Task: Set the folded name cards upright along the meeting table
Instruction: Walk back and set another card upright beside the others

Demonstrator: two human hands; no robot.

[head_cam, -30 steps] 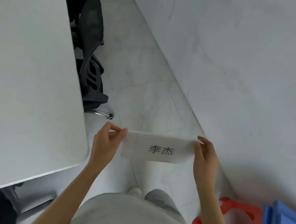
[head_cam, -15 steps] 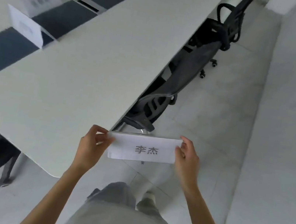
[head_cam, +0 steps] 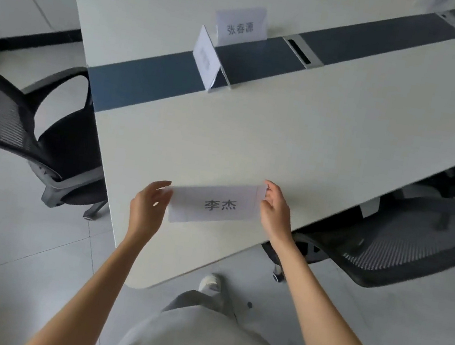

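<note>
Folded name card (head_cam: 216,204) held over the near part of the meeting table (head_cam: 285,139), printed face up toward the camera, two dark characters legible. Whether its lower edge touches the tabletop: cannot tell. Left hand (head_cam: 147,207) at the card's left end, fingers loosely curled, thumb and fingertips pinching the edge; exact contact hidden behind the paper. Right hand (head_cam: 275,209) at the right end, thumb and forefinger pinched on the corner, other fingers tucked behind and out of sight.

Farther along, on the dark centre strip (head_cam: 151,82), a second card (head_cam: 206,60) standing upright, seen edge-on, print too blurred to read. Just behind it a third card (head_cam: 240,26), also upright, facing the camera, three characters readable. Metal cable slot (head_cam: 302,51) beside them on the strip.

Black mesh chair (head_cam: 19,121) at the table's left end, partly cut off by the frame. Another mesh chair (head_cam: 406,242) tucked under the right side, seat mostly hidden by the tabletop. One shoe (head_cam: 210,283) peeking out below the table corner.
</note>
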